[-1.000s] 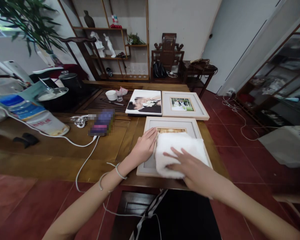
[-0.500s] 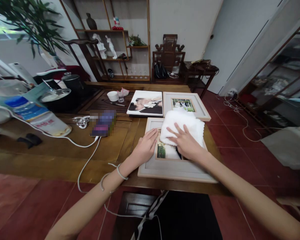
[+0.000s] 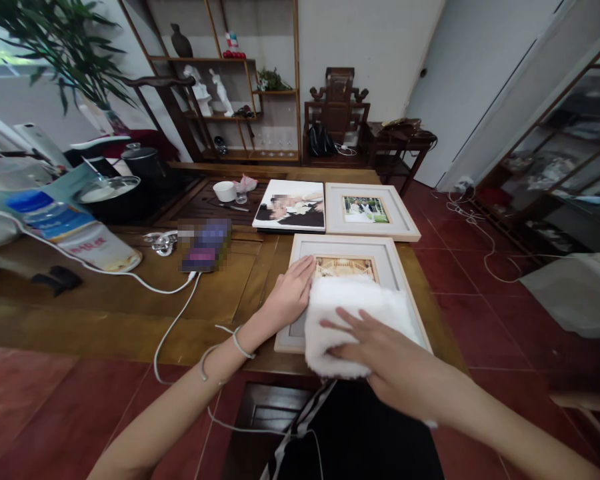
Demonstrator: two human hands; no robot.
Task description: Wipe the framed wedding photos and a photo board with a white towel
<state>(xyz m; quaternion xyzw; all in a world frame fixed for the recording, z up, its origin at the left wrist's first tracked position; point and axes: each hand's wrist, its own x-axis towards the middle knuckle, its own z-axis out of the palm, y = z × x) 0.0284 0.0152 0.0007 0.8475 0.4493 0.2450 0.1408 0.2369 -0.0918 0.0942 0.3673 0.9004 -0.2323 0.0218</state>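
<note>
Down over the near edge of the photo frame (image 3: 387,267), right of centre in the picture, our white cloth (image 3: 357,293) has slid since the earlier view. Our right hand (image 3: 387,360) lies on it, fingers spread, perhaps to press evenly; whether it pinches a fold, we cannot tell. Our left hand (image 3: 290,295), flat with fingers nearly together, touches the frame's left side, probably steadying it. Beyond lies a second frame (image 3: 400,207).

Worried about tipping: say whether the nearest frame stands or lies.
Lies flat: the nearest frame is face up on the table, picture showing past the cloth.
</note>
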